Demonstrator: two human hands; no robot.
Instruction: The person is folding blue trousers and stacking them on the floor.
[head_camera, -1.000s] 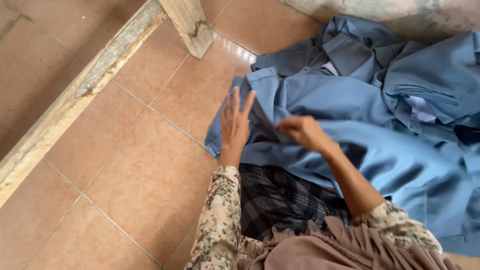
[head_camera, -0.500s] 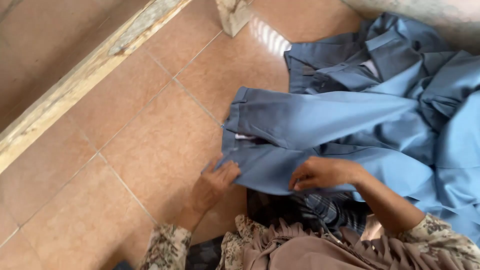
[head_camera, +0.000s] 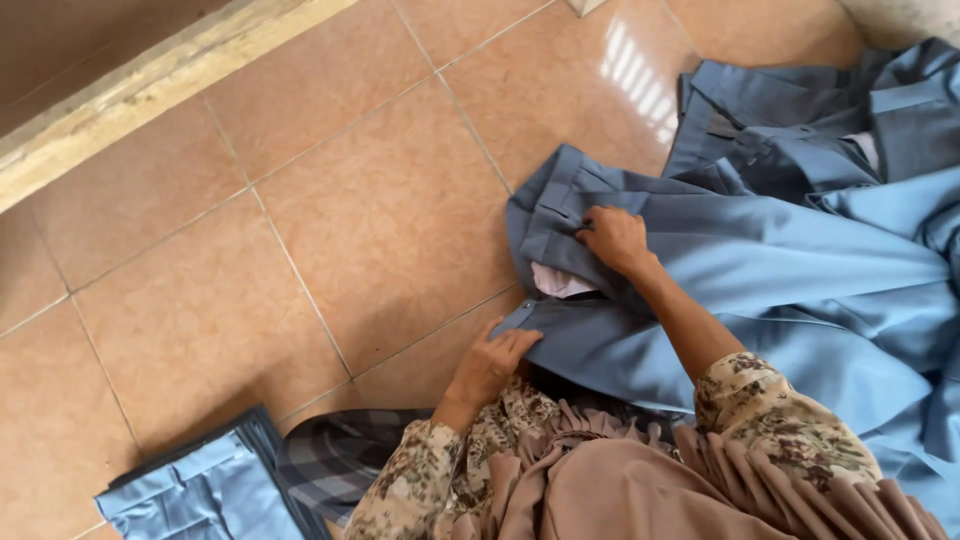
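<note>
On the tiled floor (head_camera: 330, 200), the blue trousers (head_camera: 760, 290) sprawl toward three o'clock and could crease or slide, since the right hand (head_camera: 615, 240) only presses fingers flat on the waistband while the left hand (head_camera: 490, 365) pinches its edge.

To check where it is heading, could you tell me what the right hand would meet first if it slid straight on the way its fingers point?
The right hand points left across the trousers, so probably their waistband edge, then bare floor tiles.
</note>
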